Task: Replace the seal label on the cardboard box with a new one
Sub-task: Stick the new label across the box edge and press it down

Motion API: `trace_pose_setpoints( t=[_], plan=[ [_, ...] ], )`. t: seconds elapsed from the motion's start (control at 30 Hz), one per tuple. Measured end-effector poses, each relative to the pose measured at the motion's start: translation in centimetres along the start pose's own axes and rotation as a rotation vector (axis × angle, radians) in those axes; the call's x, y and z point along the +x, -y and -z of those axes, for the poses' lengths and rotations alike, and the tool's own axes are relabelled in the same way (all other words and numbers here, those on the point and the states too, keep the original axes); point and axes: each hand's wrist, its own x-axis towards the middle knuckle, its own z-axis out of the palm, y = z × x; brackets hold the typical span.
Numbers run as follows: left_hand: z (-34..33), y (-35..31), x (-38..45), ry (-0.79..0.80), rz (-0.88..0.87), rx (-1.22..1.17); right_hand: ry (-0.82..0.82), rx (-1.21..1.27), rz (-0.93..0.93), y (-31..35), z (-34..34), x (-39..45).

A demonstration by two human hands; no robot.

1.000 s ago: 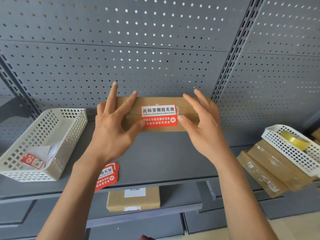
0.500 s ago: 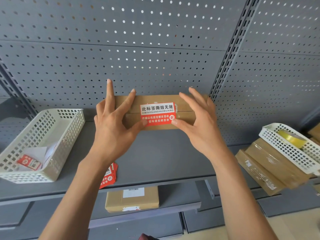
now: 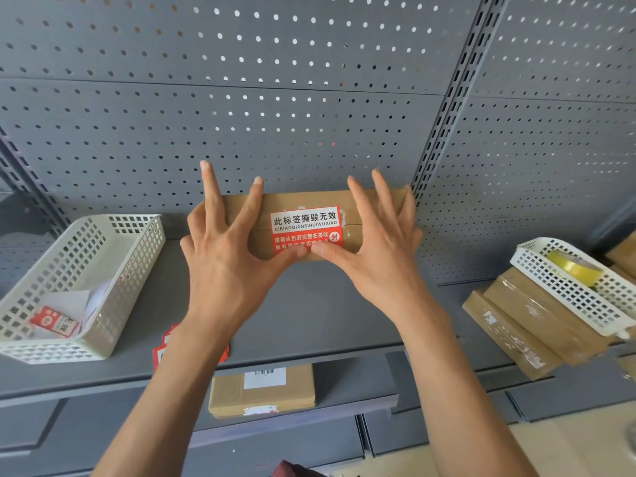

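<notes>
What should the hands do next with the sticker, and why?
Probably slide both thumbs outward along the label's lower edge to press it flat. The label already sits across the box's seam, and the left hand and right hand have their thumbs meeting on its bottom edge, fingers spread on the box.

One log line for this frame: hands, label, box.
hands: left and right open, thumbs pressing label | label: across box seam | box: on shelf

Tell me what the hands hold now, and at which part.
Both hands, left and right, steady the box with spread fingers on its top; the thumbs press the lower edge of the label.
</notes>
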Motion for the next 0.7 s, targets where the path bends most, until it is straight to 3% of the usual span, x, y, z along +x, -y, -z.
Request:
trace_pose_setpoints(
  t=[0.47, 0.7],
  plan=[
    [1.7, 0.5, 0.4, 0.011, 0.004, -0.219, 0.037, 0.209, 0.043, -1.3, 1.6, -0.2],
    [0.5, -1.6, 0.6, -0.092, 0.138, -0.132, -0.172, 0.086, -0.097, 2.1, -0.9, -0.1]
  ],
)
